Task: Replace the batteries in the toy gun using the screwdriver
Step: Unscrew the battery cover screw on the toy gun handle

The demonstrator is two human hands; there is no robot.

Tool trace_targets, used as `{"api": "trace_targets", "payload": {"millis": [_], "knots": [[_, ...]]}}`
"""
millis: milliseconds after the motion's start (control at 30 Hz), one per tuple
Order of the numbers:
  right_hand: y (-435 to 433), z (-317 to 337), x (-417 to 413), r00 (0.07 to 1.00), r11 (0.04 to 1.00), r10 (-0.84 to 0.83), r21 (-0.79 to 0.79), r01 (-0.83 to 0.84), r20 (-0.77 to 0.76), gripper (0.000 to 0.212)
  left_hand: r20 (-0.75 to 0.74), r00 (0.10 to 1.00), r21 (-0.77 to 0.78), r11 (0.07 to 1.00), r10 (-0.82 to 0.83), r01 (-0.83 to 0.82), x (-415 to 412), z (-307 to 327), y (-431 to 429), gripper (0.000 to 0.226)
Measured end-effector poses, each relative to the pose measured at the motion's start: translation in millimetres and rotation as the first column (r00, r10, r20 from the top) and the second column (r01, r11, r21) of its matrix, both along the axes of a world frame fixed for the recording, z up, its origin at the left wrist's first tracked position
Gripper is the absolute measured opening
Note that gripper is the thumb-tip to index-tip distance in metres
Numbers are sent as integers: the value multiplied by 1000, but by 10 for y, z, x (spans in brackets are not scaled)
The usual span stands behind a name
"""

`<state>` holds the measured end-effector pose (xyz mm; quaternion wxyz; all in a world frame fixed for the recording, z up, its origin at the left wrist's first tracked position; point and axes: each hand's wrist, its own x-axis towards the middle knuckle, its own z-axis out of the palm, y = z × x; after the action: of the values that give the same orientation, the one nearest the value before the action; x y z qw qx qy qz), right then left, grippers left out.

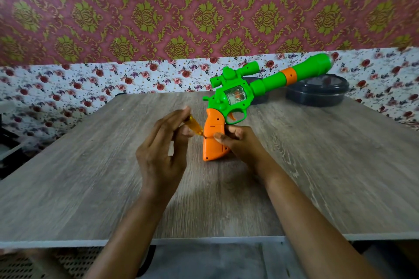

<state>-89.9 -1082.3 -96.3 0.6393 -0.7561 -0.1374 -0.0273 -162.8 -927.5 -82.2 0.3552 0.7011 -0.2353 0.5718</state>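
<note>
Head view: black container (317, 96) behind toy gun (260, 85)

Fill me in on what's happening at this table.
A person's right hand steadies the toy gun, standing on its orange grip on the table. The left hand holds a small yellow screwdriver with its tip at the grip's side. The grip looks closed. A dark container sits behind.

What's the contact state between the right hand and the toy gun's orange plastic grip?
Touching. The head view shows the right hand gripping the orange grip of the green toy gun, with the thumb lying across its face and no gap.
</note>
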Motion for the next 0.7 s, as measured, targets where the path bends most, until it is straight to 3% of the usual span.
{"api": "trace_targets", "payload": {"millis": [167,433,567,700], "knots": [[-5,4,-5,1000,1000,7,11,-7,-8,17,5,1000,-2,1000,10,-10,6,-2,-2,18],[-21,-5,3,999,1000,15,-16,-15,30,21,-47,991,-66,990,-126,123,-11,1,-21,31],[-10,-5,13,1000,1000,4,-4,-4,-11,22,-58,995,32,996,-77,79,15,1,4,22],[-4,-2,5,1000,1000,-2,4,2,-30,21,-60,994,63,993,-93,97,-4,4,-9,28]]}}
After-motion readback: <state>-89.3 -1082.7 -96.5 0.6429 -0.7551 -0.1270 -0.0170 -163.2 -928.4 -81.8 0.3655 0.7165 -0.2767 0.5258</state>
